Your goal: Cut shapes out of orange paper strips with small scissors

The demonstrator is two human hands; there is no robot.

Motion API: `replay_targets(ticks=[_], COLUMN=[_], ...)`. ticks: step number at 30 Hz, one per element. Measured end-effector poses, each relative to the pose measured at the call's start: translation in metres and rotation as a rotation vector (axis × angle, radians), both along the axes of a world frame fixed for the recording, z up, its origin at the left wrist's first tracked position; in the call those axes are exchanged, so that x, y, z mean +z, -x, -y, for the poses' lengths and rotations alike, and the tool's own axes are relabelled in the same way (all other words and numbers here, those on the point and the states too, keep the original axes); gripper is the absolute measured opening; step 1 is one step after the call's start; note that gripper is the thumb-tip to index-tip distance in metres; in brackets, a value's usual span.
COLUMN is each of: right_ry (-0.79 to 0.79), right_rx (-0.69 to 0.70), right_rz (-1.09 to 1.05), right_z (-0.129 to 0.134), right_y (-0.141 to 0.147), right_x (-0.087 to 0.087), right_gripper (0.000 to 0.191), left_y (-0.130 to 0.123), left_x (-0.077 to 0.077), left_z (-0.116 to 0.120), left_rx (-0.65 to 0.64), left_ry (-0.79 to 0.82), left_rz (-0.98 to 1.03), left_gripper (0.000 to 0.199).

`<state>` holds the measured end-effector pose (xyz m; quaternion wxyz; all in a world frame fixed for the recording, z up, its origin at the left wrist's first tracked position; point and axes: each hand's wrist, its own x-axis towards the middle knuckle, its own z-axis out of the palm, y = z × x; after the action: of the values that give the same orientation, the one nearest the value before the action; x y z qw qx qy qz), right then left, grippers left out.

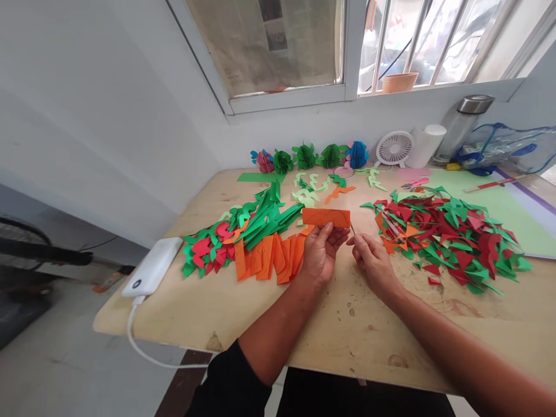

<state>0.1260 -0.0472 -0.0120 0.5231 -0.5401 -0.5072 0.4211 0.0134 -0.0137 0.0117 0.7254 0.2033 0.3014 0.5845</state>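
Observation:
My left hand [324, 249] pinches an orange paper strip [325, 217] with curved lines drawn on it, thumb in front. My right hand [369, 258] is closed around small scissors [352, 228], mostly hidden by the fingers. Their thin dark blade reaches the right end of the strip. Left of my left hand lie several orange paper strips [264, 260] in an overlapping row. Behind them is a pile of green strips [269, 217]. Red and green cut shapes [211, 246] are heaped at the far left of these.
To the right spreads a big heap of red and green scraps [456, 237]. Paper honeycomb figures [305, 155] line the wall beside a small white fan [395, 149] and a bottle [460, 127]. A white power bank [153, 267] with a cable sits at the left table edge.

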Motion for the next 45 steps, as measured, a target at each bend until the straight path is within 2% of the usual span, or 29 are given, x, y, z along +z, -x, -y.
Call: replay_targets(ticks=[7,12,19,28,45], right_ry=[-0.003,-0.01,-0.016,-0.058,-0.037], right_rx=[0.007,0.008,0.002,-0.036,-0.017], right_rz=[0.063,0.107,0.102,0.15,0.044], right_z=[0.0018,0.0013,-0.0009,-0.0009,-0.0004], right_y=[0.0007,-0.0007,-0.0004,0.0006,0.001], right_x=[0.0049,0.0016,-0.0027,0.0009,0.0029], right_gripper=[0.041,0.038,0.038,0.041,0.045], left_y=[0.0001,0.0,-0.0034,-0.0055,-0.0057], left_x=[-0.0012,-0.0015,-0.004,-0.0042,-0.0007], left_z=[-0.0006,-0.0005,0.0009,0.0033,0.0054], left_rx=[0.012,0.011,0.027,-0.014,-0.027], left_ry=[-0.01,-0.011,0.01,0.036,0.033], left_rz=[-0.008,0.038,0.003,0.051,0.058], left_gripper=[0.021,0.019,0.022,0.022,0.019])
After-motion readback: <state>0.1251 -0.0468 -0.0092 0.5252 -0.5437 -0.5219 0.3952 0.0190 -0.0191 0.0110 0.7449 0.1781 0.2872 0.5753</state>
